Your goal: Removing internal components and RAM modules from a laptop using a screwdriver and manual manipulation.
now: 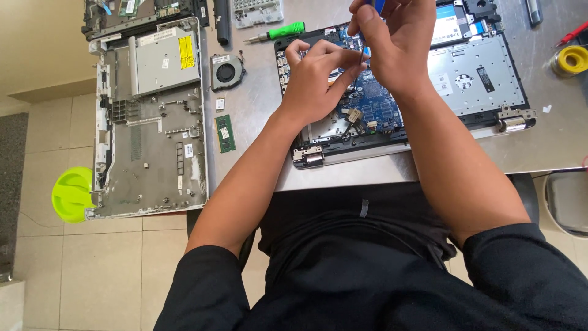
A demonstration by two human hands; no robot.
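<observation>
An opened laptop base (484,86) lies on the steel table (257,110), its blue circuit board (380,101) exposed. My right hand (395,37) grips a blue-handled screwdriver (375,5) and points its shaft down at the board. My left hand (318,76) rests on the board beside it, fingertips pinched at the screwdriver's tip. What sits under the fingers is hidden.
A grey laptop bottom cover (150,153) with an optical drive (162,58) overhangs the table's left edge. A fan (226,72), a memory stick (225,133), a green-handled screwdriver (278,31) and a yellow tape roll (571,59) lie around. A green stool (70,193) stands on the floor.
</observation>
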